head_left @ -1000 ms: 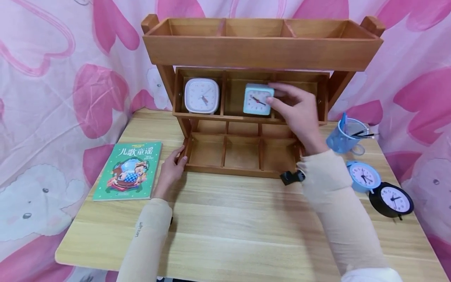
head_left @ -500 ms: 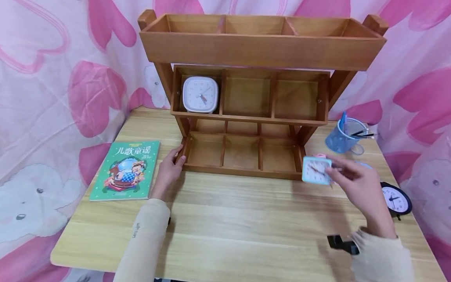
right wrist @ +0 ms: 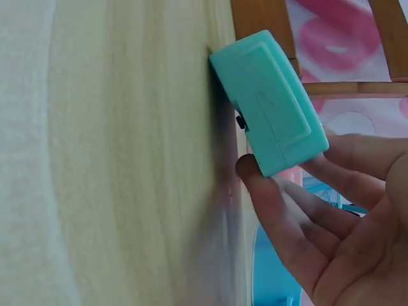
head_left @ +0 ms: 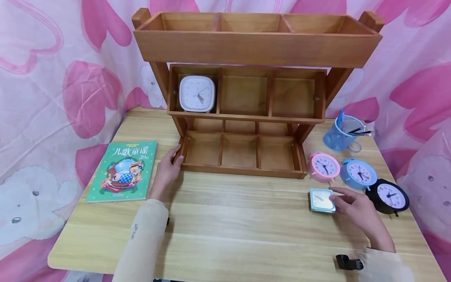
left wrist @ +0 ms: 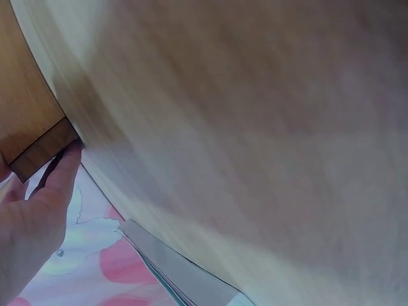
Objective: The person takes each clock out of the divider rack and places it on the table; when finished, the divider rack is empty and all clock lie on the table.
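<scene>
My right hand (head_left: 359, 207) pinches a small square mint-green alarm clock (head_left: 322, 200) by its right side, low over the right part of the table. In the right wrist view the thumb and fingers take one end of the clock (right wrist: 274, 105), its other end tilted close to the tabletop. My left hand (head_left: 167, 169) holds the lower left corner of a three-tier wooden shelf (head_left: 257, 51), fingers wrapped round its edge (left wrist: 44, 150) in the left wrist view. A white square alarm clock (head_left: 197, 94) stands in the left compartment of the middle tier.
Beyond the right hand stand a pink alarm clock (head_left: 324, 167), a blue one (head_left: 358, 174) and a black one (head_left: 387, 196). Behind them is a blue mesh pen cup (head_left: 340, 135). A green children's book (head_left: 123, 170) lies left of the shelf on the wooden table (head_left: 229, 231).
My right hand has taken the mint-green alarm clock out of the shelf's middle compartment and brought it right and down to the table area. The left hand stays at the shelf corner.
</scene>
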